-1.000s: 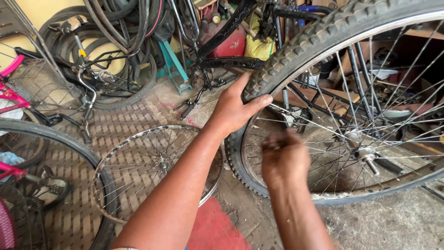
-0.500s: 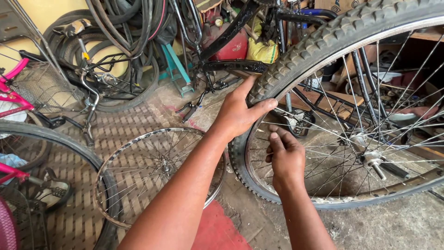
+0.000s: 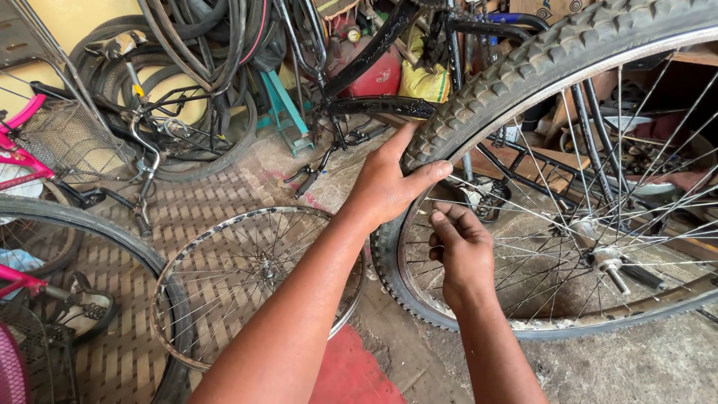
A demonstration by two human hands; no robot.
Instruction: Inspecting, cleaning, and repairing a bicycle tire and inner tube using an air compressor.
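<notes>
While the head view looks down on a cluttered workshop floor, a knobby tyre on a spoked wheel stands upright at the right, its hub and axle showing among the spokes. The left hand grips the tyre at its upper left curve, thumb lying over the tread edge and fingers wrapped behind, so it is closed on the tyre. The right hand sits just below it inside the rim, fingers curled narrowly and pinched at a spoke near the rim; whether a tool is in it I cannot tell. A bare rim with spokes lies flat on the floor left of the tyre, under the left forearm. At the far left part of another tyre curves past a pink frame with a wire basket. Behind, old tyres and tubes hang against a yellow wall, near a black bicycle frame and a red tank.
</notes>
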